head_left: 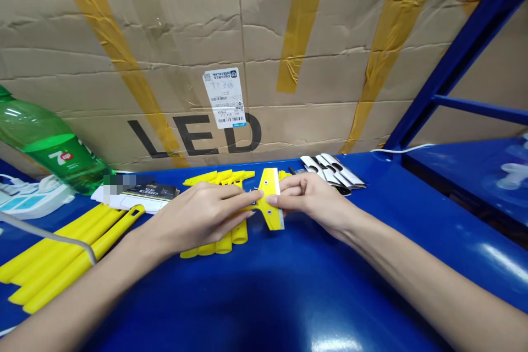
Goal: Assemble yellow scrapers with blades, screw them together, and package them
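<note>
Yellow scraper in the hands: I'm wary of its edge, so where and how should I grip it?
I'd pinch the narrow stem, coming from the left: the head widens beyond it, and the silvery edge strip lies on the right.

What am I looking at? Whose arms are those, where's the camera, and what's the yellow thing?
No robot here, just a person's two bare hands. There is one picture, from a camera worn on the person's head, looking forward and down. The left hand and right hand both hold a yellow tool with a thin, shiny edge, perhaps a scraper. On the blue table are long yellow tubes and a green bottle. Behind is cardboard.
</note>
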`<move>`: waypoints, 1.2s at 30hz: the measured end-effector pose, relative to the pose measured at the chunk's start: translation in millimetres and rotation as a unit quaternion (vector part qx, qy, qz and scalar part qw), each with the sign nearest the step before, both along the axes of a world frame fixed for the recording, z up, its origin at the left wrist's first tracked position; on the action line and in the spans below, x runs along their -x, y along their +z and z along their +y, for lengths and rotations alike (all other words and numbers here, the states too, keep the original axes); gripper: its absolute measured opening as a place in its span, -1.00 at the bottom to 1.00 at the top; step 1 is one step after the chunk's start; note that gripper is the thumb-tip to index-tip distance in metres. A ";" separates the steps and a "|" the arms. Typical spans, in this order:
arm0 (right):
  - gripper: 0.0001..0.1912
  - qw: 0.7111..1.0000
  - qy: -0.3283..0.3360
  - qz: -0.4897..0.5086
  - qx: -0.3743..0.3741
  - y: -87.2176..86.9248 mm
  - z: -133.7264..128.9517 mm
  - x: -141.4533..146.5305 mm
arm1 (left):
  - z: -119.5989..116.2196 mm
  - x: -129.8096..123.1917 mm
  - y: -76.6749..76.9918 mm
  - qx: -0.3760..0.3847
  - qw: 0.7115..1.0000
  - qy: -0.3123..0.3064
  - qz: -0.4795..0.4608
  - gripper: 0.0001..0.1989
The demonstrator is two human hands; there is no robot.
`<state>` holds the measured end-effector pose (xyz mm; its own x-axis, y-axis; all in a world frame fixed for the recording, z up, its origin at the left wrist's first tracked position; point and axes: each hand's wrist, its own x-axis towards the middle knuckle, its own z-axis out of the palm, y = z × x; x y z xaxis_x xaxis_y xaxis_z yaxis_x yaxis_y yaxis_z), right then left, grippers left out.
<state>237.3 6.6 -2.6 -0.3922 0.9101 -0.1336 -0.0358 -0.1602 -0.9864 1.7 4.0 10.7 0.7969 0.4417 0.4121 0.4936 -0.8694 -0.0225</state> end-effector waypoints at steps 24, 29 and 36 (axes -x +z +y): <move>-0.63 0.998 -0.006 -0.033 -0.060 -13.6 6.7 -3.9 | 0.6 6.3 0.6 0.043 0.992 -0.015 0.120 -0.27; -0.68 0.998 0.020 0.008 -0.065 -9.8 12.6 -10.5 | 2.9 7.8 2.5 0.083 0.993 -0.035 0.071 -0.36; -0.94 0.910 -0.024 -0.284 -0.302 -12.5 32.8 -17.2 | 13.3 12.8 8.3 0.382 0.892 0.082 -0.226 -0.64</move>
<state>254.5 39.5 -15.1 -0.3748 0.8988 0.2276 0.5142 0.4057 -0.7557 -11.1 17.3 19.0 0.5235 0.8275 0.2030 0.4240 -0.4597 0.7803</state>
